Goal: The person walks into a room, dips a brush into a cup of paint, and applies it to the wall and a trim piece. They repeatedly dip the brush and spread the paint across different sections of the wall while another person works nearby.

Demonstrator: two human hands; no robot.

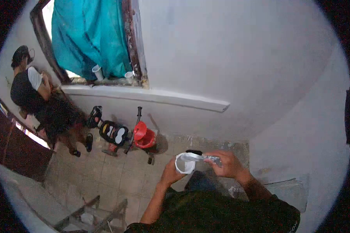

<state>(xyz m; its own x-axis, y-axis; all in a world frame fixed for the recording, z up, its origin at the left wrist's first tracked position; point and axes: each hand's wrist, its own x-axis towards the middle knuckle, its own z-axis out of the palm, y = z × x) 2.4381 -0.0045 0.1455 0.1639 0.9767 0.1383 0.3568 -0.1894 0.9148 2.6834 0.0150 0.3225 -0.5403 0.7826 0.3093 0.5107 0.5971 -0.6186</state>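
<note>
My left hand [172, 173] is wrapped round a white plastic cup [177, 165] held in front of my body, its open mouth facing up toward me. Some pale material seems to be inside, though the detail is blurred. In my right hand [227, 165] is a grey, white-smeared handled tool [198, 158]. Its flat end lies over the cup's mouth near the far rim. Whether it is a brush or a putty knife I cannot tell. My right fingers close on its handle.
A red and black child's tricycle [114, 133] stands by the wall under a white ledge [159, 97]. Two white cups sit on the sill below a teal curtain [89, 39]. Another person [31, 87] is at the left. A wooden frame [93, 213] stands at lower left.
</note>
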